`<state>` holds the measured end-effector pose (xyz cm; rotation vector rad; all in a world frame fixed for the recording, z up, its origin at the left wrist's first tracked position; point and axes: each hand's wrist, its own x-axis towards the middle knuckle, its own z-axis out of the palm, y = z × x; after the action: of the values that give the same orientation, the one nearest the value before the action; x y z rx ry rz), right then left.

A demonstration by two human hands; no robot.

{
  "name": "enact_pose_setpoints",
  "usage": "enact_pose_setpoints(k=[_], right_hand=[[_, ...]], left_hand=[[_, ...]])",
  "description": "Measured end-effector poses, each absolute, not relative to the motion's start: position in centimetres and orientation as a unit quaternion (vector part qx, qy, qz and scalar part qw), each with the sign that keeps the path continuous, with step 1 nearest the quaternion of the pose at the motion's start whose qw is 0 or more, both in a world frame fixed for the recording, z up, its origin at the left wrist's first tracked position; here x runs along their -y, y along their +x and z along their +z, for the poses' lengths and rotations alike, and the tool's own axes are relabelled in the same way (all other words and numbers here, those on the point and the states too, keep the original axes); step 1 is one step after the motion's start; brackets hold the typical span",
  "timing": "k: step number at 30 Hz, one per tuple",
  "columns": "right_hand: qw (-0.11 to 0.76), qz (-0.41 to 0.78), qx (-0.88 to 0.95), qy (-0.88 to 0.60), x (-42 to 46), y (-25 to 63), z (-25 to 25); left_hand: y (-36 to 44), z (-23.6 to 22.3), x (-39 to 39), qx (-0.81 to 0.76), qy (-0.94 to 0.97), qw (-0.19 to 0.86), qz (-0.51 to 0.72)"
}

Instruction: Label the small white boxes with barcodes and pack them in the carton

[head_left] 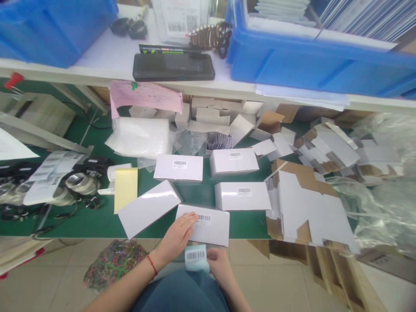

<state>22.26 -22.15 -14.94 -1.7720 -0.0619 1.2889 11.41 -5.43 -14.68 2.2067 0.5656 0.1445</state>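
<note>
My left hand (pixel 178 236) lies on the near white box (pixel 208 225) at the table's front edge, fingers stretched flat beside its barcode label. My right hand (pixel 218 262) is closed in a pinch on a pale blue barcode label sheet (pixel 196 256) held just below that box, over my lap. Three more closed white boxes with barcode labels (pixel 178 168) (pixel 234 161) (pixel 242 196) sit behind it on the green mat. An unlabelled white box (pixel 149 208) lies tilted to the left of my left hand.
A stack of flat unfolded cartons (pixel 308 203) lies right. Bubble wrap (pixel 139 136) and loose small boxes sit behind. A yellow pad (pixel 125 187) and tape rolls (pixel 81 182) are left. The shelf holds a phone (pixel 173 67) and blue bins (pixel 312 60).
</note>
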Motion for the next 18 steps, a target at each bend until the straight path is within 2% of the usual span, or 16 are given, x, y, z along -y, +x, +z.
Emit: enact_pose_setpoints(k=[5,8,12,18], right_hand=[[0.487,0.533,0.05,-0.69,20.6,22.5,-13.7],[0.503,0.557,0.066,-0.657,17.9,22.4,-13.8],[0.496,0.6,0.108,-0.618,14.6,22.0,-13.5],[0.5,0.624,0.18,-0.572,10.4,21.8,-12.2]], left_hand=[[10.8,-12.9,5.4,-0.374,0.644,0.664,0.069],[10.0,-11.7,5.1,-0.4,0.528,0.745,0.077],[8.8,-10.7,4.5,-0.478,0.438,0.751,0.126],[6.3,-11.0,3.3,-0.551,0.45,0.681,0.174]])
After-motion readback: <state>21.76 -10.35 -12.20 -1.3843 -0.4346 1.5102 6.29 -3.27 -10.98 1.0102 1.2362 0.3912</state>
